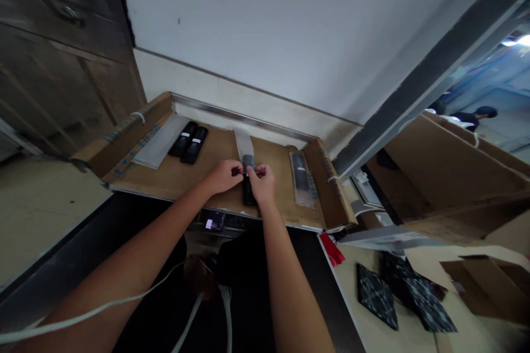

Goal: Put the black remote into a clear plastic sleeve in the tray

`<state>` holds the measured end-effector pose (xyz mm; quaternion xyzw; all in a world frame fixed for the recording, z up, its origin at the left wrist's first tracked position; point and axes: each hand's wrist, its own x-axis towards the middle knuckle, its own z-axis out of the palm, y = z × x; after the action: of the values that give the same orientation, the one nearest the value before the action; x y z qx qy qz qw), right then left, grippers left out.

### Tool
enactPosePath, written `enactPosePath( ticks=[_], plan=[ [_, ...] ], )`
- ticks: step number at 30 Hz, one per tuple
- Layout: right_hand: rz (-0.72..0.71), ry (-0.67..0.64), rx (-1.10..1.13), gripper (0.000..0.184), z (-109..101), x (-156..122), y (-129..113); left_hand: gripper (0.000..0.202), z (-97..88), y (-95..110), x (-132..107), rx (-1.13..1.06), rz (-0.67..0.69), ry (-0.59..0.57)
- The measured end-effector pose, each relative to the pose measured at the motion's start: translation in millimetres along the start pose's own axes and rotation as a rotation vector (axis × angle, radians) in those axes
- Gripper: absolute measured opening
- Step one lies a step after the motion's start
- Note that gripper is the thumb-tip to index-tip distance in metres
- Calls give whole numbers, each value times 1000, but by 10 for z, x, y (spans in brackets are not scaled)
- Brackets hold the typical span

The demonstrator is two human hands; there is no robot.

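My left hand (pixel 226 175) and right hand (pixel 261 182) pinch the slim black plastic remote (pixel 249 196) at the clear plastic sleeve (pixel 244 148) mouth, mid brown cardboard tabletop (pixel 174 176); a skewed push could bunch or tear it.

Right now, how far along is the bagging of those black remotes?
Probably early. Done: one sleeved remote lies to the right. In hand: the left hand and right hand pinch a clear sleeve around a black remote in the middle. Left: two bare remotes lie at the far left beside a pile of flat sleeves.
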<state>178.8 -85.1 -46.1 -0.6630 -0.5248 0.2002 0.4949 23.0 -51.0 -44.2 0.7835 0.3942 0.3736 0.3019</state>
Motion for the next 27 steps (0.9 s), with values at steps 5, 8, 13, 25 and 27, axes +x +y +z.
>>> enactPosePath(
  ticks=[5,8,13,25,27],
  plan=[
    [-7,28,-57,35,0,-13,-34,5,-8,28,5,6,-30,10],
    [10,63,-109,38,8,-12,-57,6,-10,22,10,16,-28,18],
    [36,78,-136,38,34,-6,-77,6,-22,48,2,20,-63,0],
    [-239,-372,-166,72,-434,-259,126,8,0,31,8,236,18,66],
    [-302,-448,-246,89,-535,-203,130,8,2,22,7,253,27,77]
  ],
)
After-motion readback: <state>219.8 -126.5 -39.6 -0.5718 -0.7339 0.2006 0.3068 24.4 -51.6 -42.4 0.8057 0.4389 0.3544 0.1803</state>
